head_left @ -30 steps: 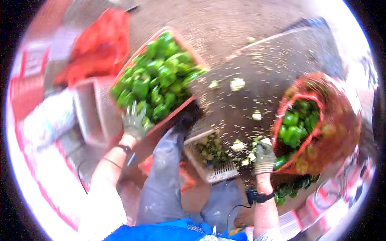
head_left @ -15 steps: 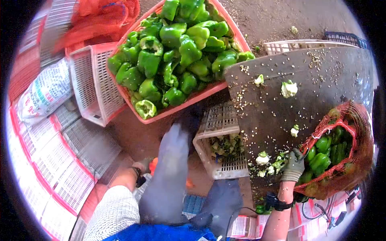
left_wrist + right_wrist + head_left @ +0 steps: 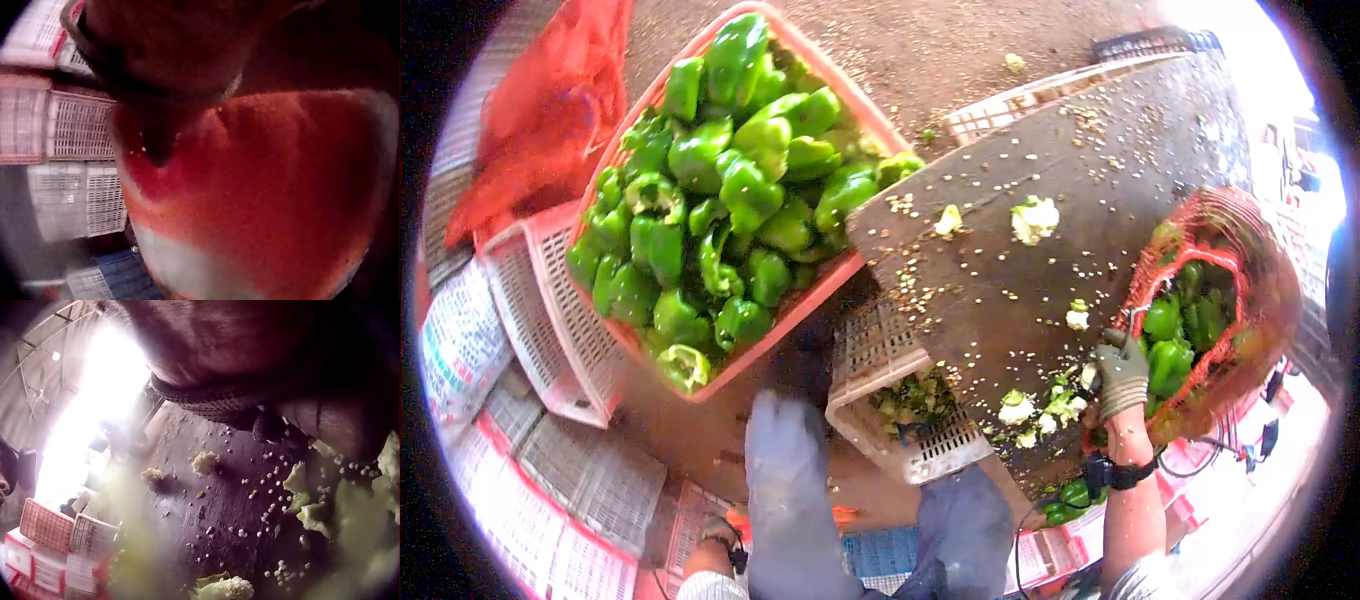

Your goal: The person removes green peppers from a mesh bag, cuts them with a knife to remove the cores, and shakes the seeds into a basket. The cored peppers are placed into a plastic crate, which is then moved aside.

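Note:
In the head view my gloved right hand point(image 3: 1122, 375) is over the board point(image 3: 990, 290), its fingers curled round a thin dark object that shows only partly, beside the rim of a red net bag point(image 3: 1265, 290) of green peppers point(image 3: 1170, 365). Pale pepper cores point(image 3: 1034, 220) and seeds lie on the board. My gloved left hand point(image 3: 718, 530) is low, left of my legs, its fingers mostly hidden. In the left wrist view a red-orange surface point(image 3: 269, 187) spreads below the dark hand. The right wrist view shows cores point(image 3: 205, 462) near the hand.
A pink crate point(image 3: 850, 270) heaped with green peppers stands at upper left, an empty crate point(image 3: 550, 320) beside it. Below the board's left edge a tilted crate point(image 3: 875, 455) holds pepper scraps. Red netting point(image 3: 550, 110) and a white sack point(image 3: 462, 340) lie far left.
My left hand has moved from the heaped pepper crate down beside my left leg. My right hand has moved from the cores to the net bag's rim. The head view has also shifted.

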Tool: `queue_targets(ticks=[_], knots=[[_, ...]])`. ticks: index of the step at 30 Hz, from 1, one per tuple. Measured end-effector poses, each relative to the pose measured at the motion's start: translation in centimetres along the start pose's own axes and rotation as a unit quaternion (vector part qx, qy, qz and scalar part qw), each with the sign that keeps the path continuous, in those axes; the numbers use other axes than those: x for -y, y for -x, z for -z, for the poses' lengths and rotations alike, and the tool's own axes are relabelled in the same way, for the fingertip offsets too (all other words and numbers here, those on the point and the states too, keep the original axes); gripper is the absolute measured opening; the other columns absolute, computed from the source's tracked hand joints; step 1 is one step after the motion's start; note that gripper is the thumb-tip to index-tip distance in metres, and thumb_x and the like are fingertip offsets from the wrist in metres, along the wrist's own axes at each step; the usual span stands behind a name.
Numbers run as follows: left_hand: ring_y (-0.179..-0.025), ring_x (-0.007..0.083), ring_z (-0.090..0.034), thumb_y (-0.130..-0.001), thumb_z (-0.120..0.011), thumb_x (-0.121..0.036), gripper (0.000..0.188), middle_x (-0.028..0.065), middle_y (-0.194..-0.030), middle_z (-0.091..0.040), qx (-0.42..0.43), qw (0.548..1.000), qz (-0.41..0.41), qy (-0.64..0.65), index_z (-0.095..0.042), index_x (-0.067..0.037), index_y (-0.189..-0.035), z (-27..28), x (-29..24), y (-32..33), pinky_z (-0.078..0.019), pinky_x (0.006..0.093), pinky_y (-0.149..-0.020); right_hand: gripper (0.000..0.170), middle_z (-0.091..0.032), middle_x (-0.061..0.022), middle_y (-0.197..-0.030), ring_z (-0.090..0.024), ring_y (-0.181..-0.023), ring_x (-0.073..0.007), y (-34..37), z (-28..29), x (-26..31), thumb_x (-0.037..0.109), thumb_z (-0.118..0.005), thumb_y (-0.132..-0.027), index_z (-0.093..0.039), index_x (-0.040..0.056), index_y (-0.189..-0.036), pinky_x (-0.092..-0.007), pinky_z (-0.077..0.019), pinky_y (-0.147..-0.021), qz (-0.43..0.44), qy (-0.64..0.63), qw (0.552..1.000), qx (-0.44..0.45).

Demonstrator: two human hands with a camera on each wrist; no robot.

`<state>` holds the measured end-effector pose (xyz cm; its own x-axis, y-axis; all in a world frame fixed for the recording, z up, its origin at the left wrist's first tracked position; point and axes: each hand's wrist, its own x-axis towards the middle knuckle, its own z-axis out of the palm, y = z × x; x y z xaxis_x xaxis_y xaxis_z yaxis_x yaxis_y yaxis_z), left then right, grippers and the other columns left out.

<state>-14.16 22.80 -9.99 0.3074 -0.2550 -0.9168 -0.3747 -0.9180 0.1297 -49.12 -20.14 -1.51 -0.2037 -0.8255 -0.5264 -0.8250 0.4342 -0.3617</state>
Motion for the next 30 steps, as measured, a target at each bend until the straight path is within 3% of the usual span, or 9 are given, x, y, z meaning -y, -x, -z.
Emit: queue_targets(ticks=[7,11,12,17,18,19,22,27,30], knots=[[-0.114,0.0330,-0.050,-0.078,-0.069,-0.037,0.065,0.0142,-0.127,-0.050,-0.073,0.986,-0.148,0.025,-0.042,-0.012,-0.131,5.2,-14.3,-3.4,-0.0375,0.0465,-0.098,0.036,-0.056,-0.0050,-0.069,-0.052,-0.060,-0.0163,0.6,-0.4,-1.0,0.016,-0.064,-0.076,-0.059,0.0043,-0.109,-0.0304,-0.0462,-0.057,0.059,0.060,0.996,0.012],[-0.111,0.0329,-0.052,-0.078,-0.067,-0.038,0.062,0.0146,-0.124,-0.052,-0.098,0.970,-0.221,0.016,-0.045,-0.011,-0.129,10.2,-23.2,-3.0,-0.0389,0.0462,-0.095,0.035,-0.066,-0.0089,-0.082,-0.062,-0.075,-0.0204,3.5,0.5,2.4,0.019,-0.069,-0.076,-0.061,0.0022,-0.106,-0.0337,-0.0508,-0.071,-0.028,0.050,0.998,-0.002],[-0.110,0.0328,-0.052,-0.078,-0.067,-0.038,0.061,0.0147,-0.124,-0.052,-0.103,0.967,-0.231,0.008,-0.045,-0.011,-0.128,11.7,-24.8,-2.5,-0.0393,0.0461,-0.095,0.039,-0.066,-0.0077,-0.084,-0.060,-0.075,-0.0182,3.6,-0.5,0.3,0.020,-0.075,-0.073,-0.062,0.0028,-0.106,-0.0334,-0.0507,-0.072,0.059,0.058,0.993,-0.080],[-0.107,0.0327,-0.054,-0.079,-0.066,-0.039,0.057,0.0152,-0.120,-0.054,-0.114,0.964,-0.238,-0.043,-0.048,-0.010,-0.125,15.2,-28.7,-0.3,-0.0411,0.0457,-0.092,0.049,-0.066,-0.0150,-0.087,-0.060,-0.075,-0.0300,4.5,2.6,6.1,0.033,-0.080,-0.068,-0.062,-0.0005,-0.099,-0.0375,-0.0497,-0.074,-0.042,-0.016,0.998,-0.042],[-0.106,0.0327,-0.054,-0.080,-0.065,-0.039,0.056,0.0153,-0.119,-0.055,-0.116,0.963,-0.240,-0.051,-0.049,-0.010,-0.125,15.1,-29.4,0.2,-0.0415,0.0456,-0.092,0.055,-0.065,-0.0203,-0.094,-0.061,-0.085,-0.0356,0.5,-3.2,-0.8,0.037,-0.079,-0.068,-0.060,-0.0019,-0.103,-0.0396,-0.0487,-0.079,0.168,0.177,0.944,-0.222],[-0.105,0.0326,-0.055,-0.080,-0.065,-0.039,0.056,0.0154,-0.118,-0.055,-0.117,0.961,-0.245,-0.054,-0.049,-0.009,-0.124,14.8,-30.1,0.6,-0.0419,0.0455,-0.091,0.059,-0.063,-0.0215,-0.104,-0.060,-0.097,-0.0352,4.5,3.5,7.4,0.034,-0.078,-0.069,-0.057,-0.0024,-0.110,-0.0400,-0.0472,-0.086,-0.041,-0.086,0.995,-0.027],[-0.103,0.0325,-0.056,-0.080,-0.064,-0.040,0.054,0.0157,-0.116,-0.056,-0.122,0.955,-0.262,-0.068,-0.051,-0.009,-0.122,14.0,-32.5,2.2,-0.0430,0.0453,-0.090,0.061,-0.063,-0.0190,-0.106,-0.061,-0.097,-0.0330,0.3,-2.0,0.6,0.029,-0.080,-0.068,-0.055,-0.0008,-0.116,-0.0388,-0.0474,-0.087,-0.006,-0.024,0.992,-0.123],[-0.099,0.0324,-0.058,-0.081,-0.063,-0.041,0.051,0.0162,-0.112,-0.059,-0.123,0.944,-0.288,-0.103,-0.054,-0.007,-0.119,12.3,-34.0,6.5,-0.0448,0.0449,-0.087,0.064,-0.067,-0.0156,-0.102,-0.063,-0.093,-0.0307,5.7,2.4,0.0,0.039,-0.079,-0.069,-0.056,0.0043,-0.117,-0.0383,-0.0487,-0.083,0.045,-0.049,0.991,-0.116],[-0.097,0.0323,-0.059,-0.082,-0.062,-0.041,0.050,0.0165,-0.110,-0.060,-0.116,0.944,-0.284,-0.121,-0.056,-0.007,-0.117,12.6,-30.9,10.4,-0.0459,0.0446,-0.085,0.054,-0.066,-0.0158,-0.101,-0.063,-0.091,-0.0251,9.4,4.4,-4.9,0.038,-0.072,-0.077,-0.057,0.0051,-0.117,-0.0357,-0.0490,-0.079,0.015,-0.077,0.997,0.019]])
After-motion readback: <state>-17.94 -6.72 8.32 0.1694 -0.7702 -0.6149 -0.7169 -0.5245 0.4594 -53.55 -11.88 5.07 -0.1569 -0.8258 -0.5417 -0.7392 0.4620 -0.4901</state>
